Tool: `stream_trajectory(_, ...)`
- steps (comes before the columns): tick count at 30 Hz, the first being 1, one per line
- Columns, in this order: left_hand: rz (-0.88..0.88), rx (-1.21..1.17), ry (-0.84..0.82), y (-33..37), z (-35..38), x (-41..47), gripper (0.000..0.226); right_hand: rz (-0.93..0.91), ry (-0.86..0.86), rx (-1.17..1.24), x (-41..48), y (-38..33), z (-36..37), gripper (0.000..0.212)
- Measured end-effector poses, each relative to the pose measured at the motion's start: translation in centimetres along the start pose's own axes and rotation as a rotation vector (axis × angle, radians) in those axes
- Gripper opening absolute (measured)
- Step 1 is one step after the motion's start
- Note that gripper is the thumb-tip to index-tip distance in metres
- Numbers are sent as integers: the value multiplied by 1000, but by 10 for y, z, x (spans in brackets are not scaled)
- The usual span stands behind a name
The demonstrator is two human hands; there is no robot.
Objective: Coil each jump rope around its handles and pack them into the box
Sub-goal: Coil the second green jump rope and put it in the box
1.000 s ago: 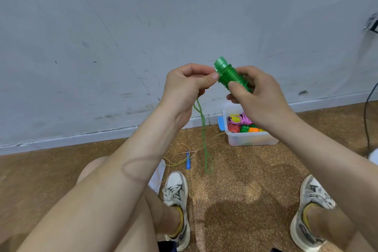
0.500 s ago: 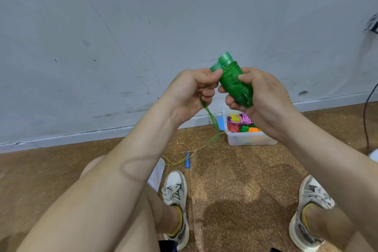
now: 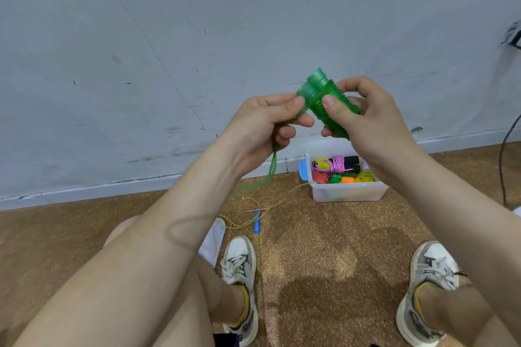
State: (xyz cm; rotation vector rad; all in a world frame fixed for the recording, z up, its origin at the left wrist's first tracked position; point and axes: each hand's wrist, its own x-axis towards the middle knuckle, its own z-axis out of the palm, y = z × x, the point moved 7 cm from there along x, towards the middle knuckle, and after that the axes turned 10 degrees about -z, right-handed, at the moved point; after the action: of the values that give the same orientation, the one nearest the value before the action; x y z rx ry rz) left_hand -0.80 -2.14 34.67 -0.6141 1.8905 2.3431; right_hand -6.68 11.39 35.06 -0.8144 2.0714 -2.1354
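In the head view, the right hand (image 3: 375,118) grips the green jump rope's two handles (image 3: 324,98), which lie side by side and are already wound with many turns of cord. Its thumb presses across the front of the coil and its fingers curl round behind. The left hand (image 3: 262,124) pinches the loose green cord (image 3: 272,166) between thumb and forefinger, just beside the handles' capped ends. From that hand the cord hangs down to the brown floor (image 3: 324,248). The clear plastic box (image 3: 349,194) stands at the floor's far edge, against the foot of the grey wall (image 3: 197,36). It holds coiled ropes, with a pink-wound one (image 3: 337,164) on top. Left of the box a thin yellowish rope (image 3: 242,220) with a blue handle (image 3: 257,222) lies loose on the floor, near the person's left shoe (image 3: 239,265).
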Motion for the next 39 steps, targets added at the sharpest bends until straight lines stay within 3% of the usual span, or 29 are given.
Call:
stream_trajectory(13, 310, 385, 213, 28, -16, -10, 4, 192, -64, 311, -3, 12, 15, 9)
stream_trajectory(17, 323, 220, 151, 24, -9, -13, 10, 274, -106, 508, -4, 16, 21, 16)
stream_trajectory(20, 244, 51, 88, 13, 1, -9, 16, 463, -246, 834, -16, 15, 39, 25)
stream_trajectory(22, 185, 77, 38, 5, 8, -7, 19, 536, -321, 897, -23, 14, 49, 21)
stream_trajectory(25, 256, 228, 15, 6, 16, -11, 15, 551, -329, 570, -23, 24, 44, 33)
stream_trajectory(28, 321, 229, 179, 14, 3, -12, 21, 440, -306, 275, -16, 26, 32, 47)
stream_trajectory(30, 312, 213, 310, 13, -9, -9, 34, 385, -311, 260, -15, 22, 32, 46)
stream_trajectory(32, 278, 223, 370, 11, -16, -7, 48, 230, -328, 92, -12, 14, 32, 33)
stream_trajectory(35, 186, 320, 283, 11, -17, -1, 48, 107, -277, -49, -7, 10, 25, 21)
stream_trajectory(39, 106, 244, 52, 6, -14, 3, 33, 205, -197, 162, -5, 15, 20, 26)
